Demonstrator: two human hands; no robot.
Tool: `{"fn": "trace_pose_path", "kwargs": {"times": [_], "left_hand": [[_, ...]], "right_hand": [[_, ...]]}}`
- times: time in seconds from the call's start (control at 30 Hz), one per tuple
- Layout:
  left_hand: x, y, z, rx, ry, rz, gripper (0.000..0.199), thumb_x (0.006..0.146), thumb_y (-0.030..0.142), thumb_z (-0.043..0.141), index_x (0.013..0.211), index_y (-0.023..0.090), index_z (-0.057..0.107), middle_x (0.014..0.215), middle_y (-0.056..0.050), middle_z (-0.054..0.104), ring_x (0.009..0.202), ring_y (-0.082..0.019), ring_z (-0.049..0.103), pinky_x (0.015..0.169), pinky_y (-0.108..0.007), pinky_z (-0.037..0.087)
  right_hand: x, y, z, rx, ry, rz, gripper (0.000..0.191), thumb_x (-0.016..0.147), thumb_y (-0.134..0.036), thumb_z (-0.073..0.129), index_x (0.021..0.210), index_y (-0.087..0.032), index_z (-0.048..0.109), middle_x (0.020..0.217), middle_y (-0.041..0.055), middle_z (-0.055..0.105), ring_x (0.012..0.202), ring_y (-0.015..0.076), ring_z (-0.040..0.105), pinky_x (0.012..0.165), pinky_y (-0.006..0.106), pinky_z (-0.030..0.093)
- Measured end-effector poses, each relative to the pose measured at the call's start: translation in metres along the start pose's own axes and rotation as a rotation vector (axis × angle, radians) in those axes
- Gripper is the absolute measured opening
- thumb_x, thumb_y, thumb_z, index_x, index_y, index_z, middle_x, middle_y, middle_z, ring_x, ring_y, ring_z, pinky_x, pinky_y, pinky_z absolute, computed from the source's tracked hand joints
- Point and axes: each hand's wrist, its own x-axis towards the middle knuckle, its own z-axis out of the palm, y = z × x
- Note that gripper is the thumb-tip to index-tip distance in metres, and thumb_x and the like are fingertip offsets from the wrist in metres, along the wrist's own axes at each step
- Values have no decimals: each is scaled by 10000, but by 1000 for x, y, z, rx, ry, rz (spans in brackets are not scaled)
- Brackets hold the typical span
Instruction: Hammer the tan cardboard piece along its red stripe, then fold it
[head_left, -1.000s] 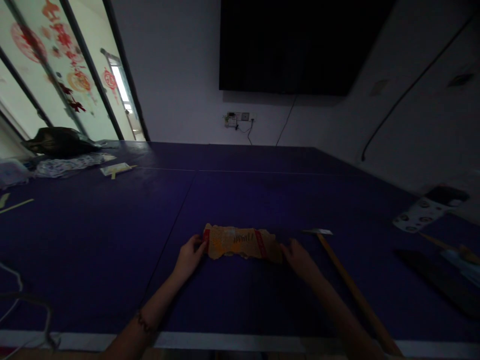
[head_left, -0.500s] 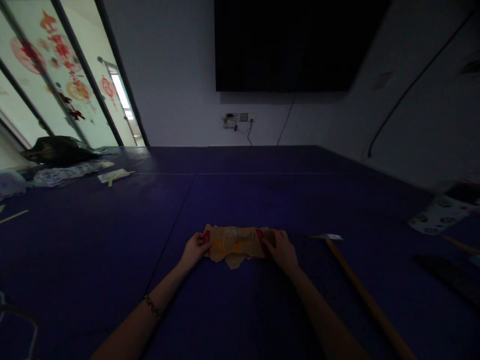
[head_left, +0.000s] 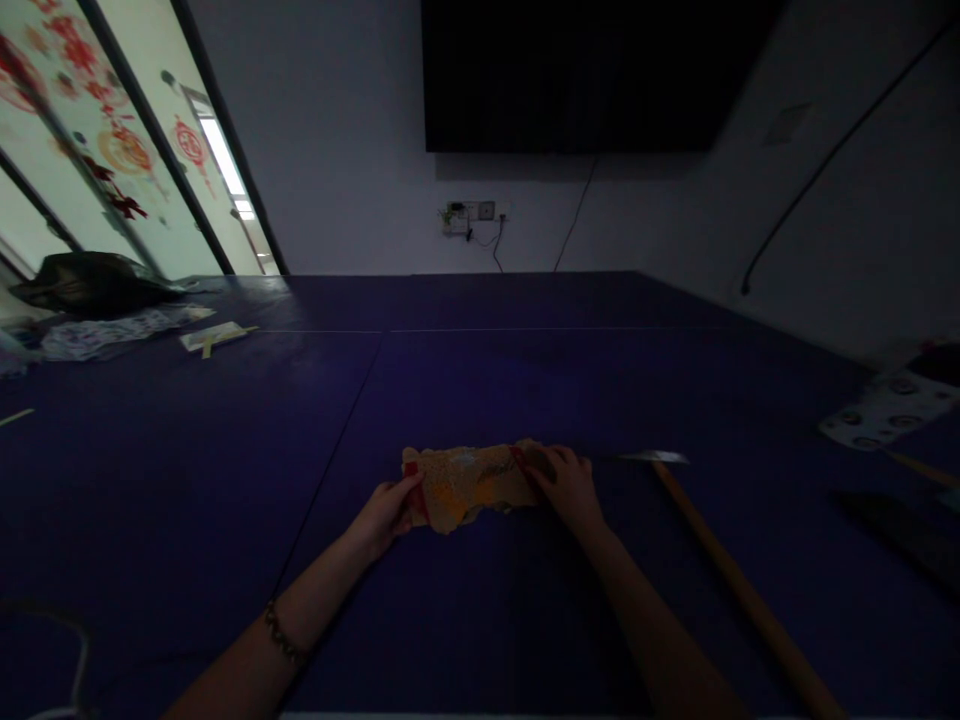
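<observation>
Between my two hands is a tan sheet of paper [head_left: 469, 485] with ragged edges, red bands near both ends, orange patches and dark markings. My left hand [head_left: 390, 512] pinches its left end, thumb on top across the red band. At the right end, my right hand [head_left: 566, 490] grips the sheet by the other red band, fingers bent around the edge. The sheet is low over the dark blue tabletop [head_left: 450, 390]; whether it touches the surface I cannot tell. To the right lies a wooden-handled tool [head_left: 739, 580] with a narrow metal head.
Far left are a black bag [head_left: 97, 285], crumpled plastic packaging [head_left: 120, 332] and a white piece with yellow strips [head_left: 214, 337]. At right lie a patterned sheet [head_left: 889, 410] and a dark flat object [head_left: 896, 530]. A pale curved wire [head_left: 81, 655] shows bottom left.
The left end of the sheet has tilted and its lower flap no longer shows. My left thumb has shifted further over the red band. The camera view has dipped slightly.
</observation>
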Motion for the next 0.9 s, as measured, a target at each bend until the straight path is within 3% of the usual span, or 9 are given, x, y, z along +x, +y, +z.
{"fn": "trace_pose_path", "kwargs": {"times": [0.2, 0.4, 0.57, 0.7, 0.9], "left_hand": [[-1, 1, 0, -117, -134, -98, 284, 729, 322, 617, 899, 96, 591, 650, -44, 640, 480, -97, 582, 381, -142, 389], [-7, -1, 8, -59, -95, 31, 338, 630, 229, 705, 926, 93, 615, 845, -99, 677, 756, -189, 646, 640, -229, 508], [-4, -3, 12, -168, -140, 103, 369, 634, 130, 675, 993, 90, 599, 990, -131, 647, 928, -241, 607, 793, -294, 490], [4, -5, 9, -297, -176, 101, 390, 666, 35, 584, 1051, 85, 557, 1055, -136, 617, 973, -245, 587, 870, -333, 459], [11, -4, 3, -321, -206, 123, 345, 675, 13, 543, 1011, 86, 571, 1039, -126, 623, 986, -249, 579, 911, -357, 430]], "right_hand": [[0, 1, 2, -2, 5, -11, 302, 769, -376, 517, 1000, -208, 613, 997, 98, 565, 903, 261, 506, 776, 384, 364], [0, 2, 2, 15, 11, -16, 301, 766, -381, 516, 998, -217, 616, 987, 93, 569, 916, 264, 497, 762, 378, 364], [0, 2, 2, 42, 19, -5, 308, 765, -396, 509, 996, -222, 614, 976, 94, 569, 917, 268, 504, 758, 390, 362], [-1, -1, 1, 74, 29, 12, 299, 760, -387, 511, 985, -218, 611, 952, 96, 570, 906, 266, 519, 776, 403, 356], [1, -2, 1, 152, 52, 61, 330, 724, -410, 533, 965, -191, 590, 922, 95, 579, 904, 271, 520, 787, 421, 366]]}}
